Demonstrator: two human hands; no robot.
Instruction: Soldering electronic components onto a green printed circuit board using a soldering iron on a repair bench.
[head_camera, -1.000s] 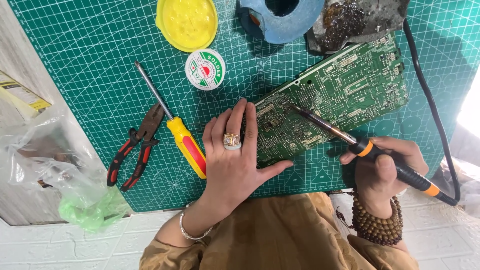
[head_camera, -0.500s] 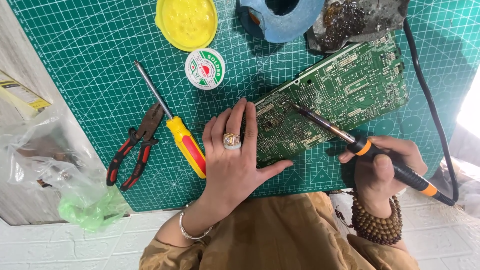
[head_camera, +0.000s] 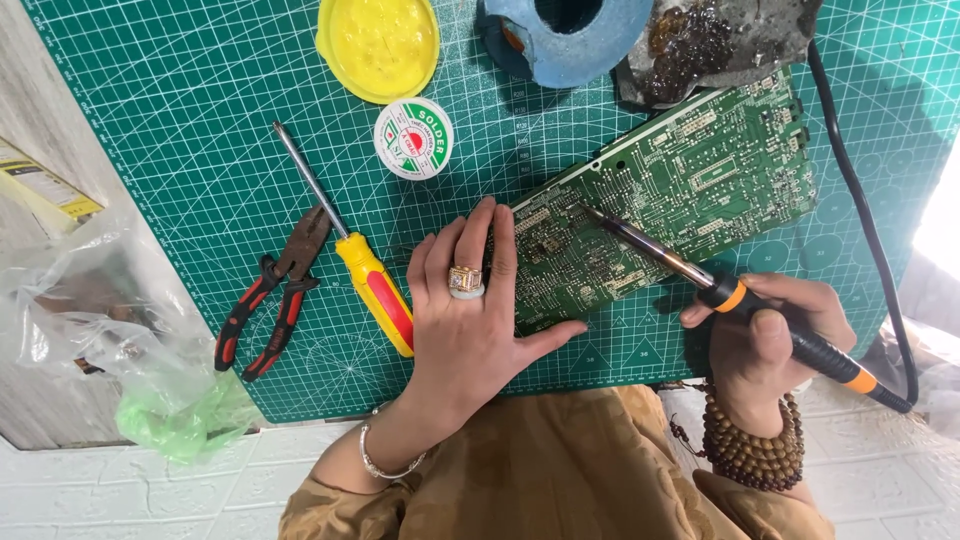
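Observation:
A green circuit board (head_camera: 690, 190) lies tilted on the green cutting mat (head_camera: 180, 110), solder side up. My left hand (head_camera: 465, 320) rests flat on the board's near-left end, fingers spread, a ring on one finger. My right hand (head_camera: 770, 345) grips a black and orange soldering iron (head_camera: 740, 300); its metal tip touches the board near the middle.
Left of my left hand lie a yellow and red screwdriver (head_camera: 365, 275) and red-handled pliers (head_camera: 270, 300). A solder spool (head_camera: 413, 138), a yellow lid (head_camera: 378, 40), a blue holder (head_camera: 570, 35) and a dirty sponge tray (head_camera: 720, 35) sit at the back. A plastic bag (head_camera: 110, 340) lies at left.

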